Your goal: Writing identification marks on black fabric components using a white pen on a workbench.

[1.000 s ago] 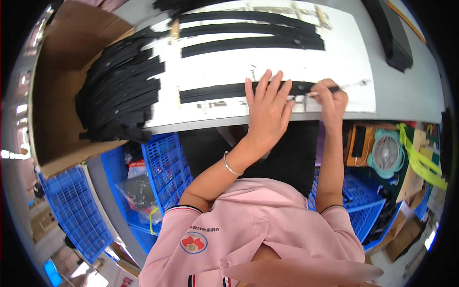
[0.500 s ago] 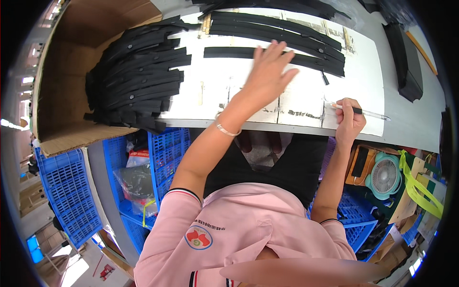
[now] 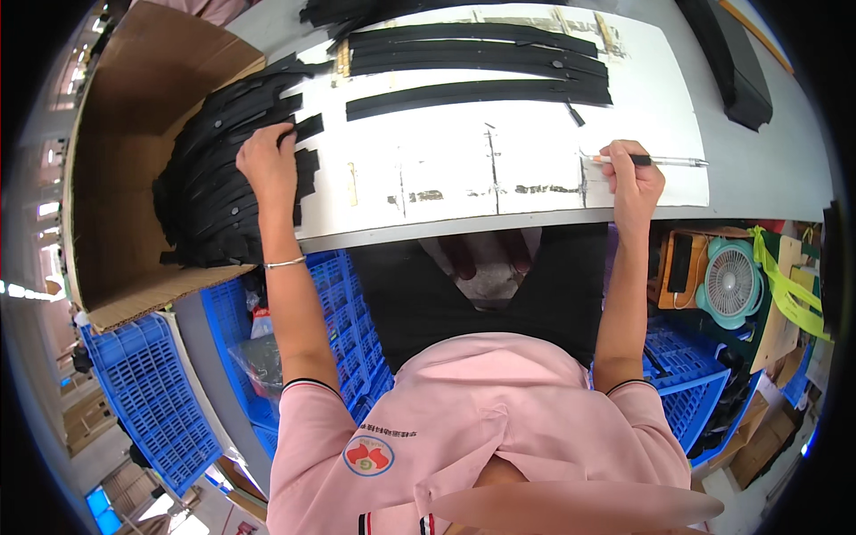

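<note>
My left hand (image 3: 269, 162) is closed, its fingertips pinching the end of a black zipper strip (image 3: 308, 127) in the heaped pile of black zipper strips (image 3: 214, 169). In my right hand (image 3: 636, 178) is a slim clear pen (image 3: 670, 161) with a black grip, its tip pointing left over a white board (image 3: 446, 143). Dark lines and smudges mark the board. Across its far half lie several flat black zippers (image 3: 473, 61), roughly parallel; the nearest zipper (image 3: 473, 93) has a short tab hanging off its right part.
An open cardboard box (image 3: 125, 152) lies left of the pile. A long black block (image 3: 736, 71) rests at the far right of the grey table (image 3: 776, 169). Below the table edge are blue crates (image 3: 156, 401) and a small green fan (image 3: 733, 281).
My left hand has gone from the nearest zipper on the board leftward to the pile and closed there. My right hand still holds the pen near the board's right side.
</note>
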Demonstrator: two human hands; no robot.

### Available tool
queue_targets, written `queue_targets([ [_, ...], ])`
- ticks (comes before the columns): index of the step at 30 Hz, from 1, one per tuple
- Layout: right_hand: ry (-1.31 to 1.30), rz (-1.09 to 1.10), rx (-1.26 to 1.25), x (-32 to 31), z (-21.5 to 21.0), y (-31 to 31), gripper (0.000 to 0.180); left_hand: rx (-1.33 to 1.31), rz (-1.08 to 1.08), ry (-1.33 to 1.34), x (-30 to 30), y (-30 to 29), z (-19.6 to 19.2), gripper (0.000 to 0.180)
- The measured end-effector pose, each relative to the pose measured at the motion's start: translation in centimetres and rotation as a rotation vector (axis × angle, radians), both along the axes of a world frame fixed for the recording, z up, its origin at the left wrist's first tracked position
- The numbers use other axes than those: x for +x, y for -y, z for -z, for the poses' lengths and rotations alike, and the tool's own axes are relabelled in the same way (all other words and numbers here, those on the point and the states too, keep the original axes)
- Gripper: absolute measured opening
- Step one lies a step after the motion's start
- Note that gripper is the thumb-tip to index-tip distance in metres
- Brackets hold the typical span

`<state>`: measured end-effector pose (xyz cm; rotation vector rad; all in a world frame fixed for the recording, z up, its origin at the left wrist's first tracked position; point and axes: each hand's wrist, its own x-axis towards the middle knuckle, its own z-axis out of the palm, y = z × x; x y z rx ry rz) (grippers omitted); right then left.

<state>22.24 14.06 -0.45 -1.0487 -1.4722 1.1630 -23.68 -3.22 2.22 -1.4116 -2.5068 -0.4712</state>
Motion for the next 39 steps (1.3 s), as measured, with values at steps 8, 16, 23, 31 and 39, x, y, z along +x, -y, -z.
queue_targets([
  [8, -0.11, 0.0, 0.028, -0.8, -0.9, 0.2, 0.015, 0.233, 0.313, -0.089, 10.9, -2.1, -0.7, 0.01],
  [16, 0.346, 0.074, 0.422, -2.1, -0.4, 4.0, 0.026, 0.255, 0.581, 0.257, 26.8, -6.0, 2.3, 0.029],
  [23, 0.705, -0.016, 0.767, -1.3, 1.1, 6.8, 0.046, 0.092, 0.589, 0.338, 27.0, -3.8, 1.8, 0.057],
  [31, 0.886, 0.2, 0.833, 3.6, 2.2, 4.7, 0.042, -0.015, 0.398, 0.252, 22.9, 1.6, 2.0, 0.068],
  [39, 0.914, 0.231, 0.852, 3.2, 1.9, 4.7, 0.036, 0.018, 0.196, 0.263, 18.6, 5.6, 2.0, 0.075],
])
